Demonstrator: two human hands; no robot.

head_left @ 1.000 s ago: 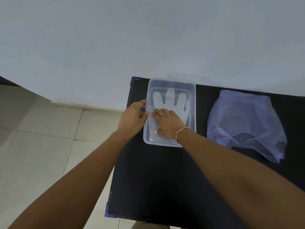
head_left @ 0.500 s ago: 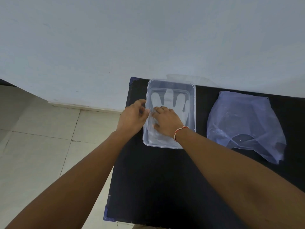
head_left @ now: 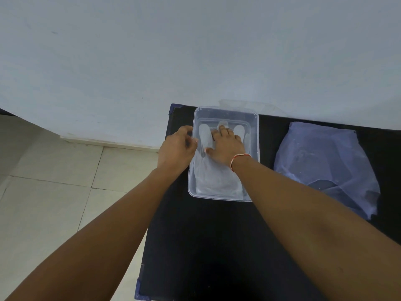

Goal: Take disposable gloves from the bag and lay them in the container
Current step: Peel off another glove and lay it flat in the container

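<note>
A clear rectangular plastic container (head_left: 257, 135) stands on the black table (head_left: 206, 246) near its far left corner. A translucent disposable glove (head_left: 214, 177) lies flat inside it, fingers pointing to the far end. My right hand (head_left: 225, 146) rests palm down on the glove, fingers spread over the glove's fingers, holding nothing. My left hand (head_left: 176, 151) curls its fingers on the container's left wall. A crumpled bluish plastic bag (head_left: 325, 161) lies to the right of the container, its mouth toward me.
A pale wall runs directly behind the table. Another clear plastic piece (head_left: 240, 104) shows behind the container against the wall. The table's left edge drops to a tiled floor (head_left: 54, 192).
My right hand has slid from the glove's palm toward the container's far end, onto the glove's fingers. My left hand stayed at the left wall.
</note>
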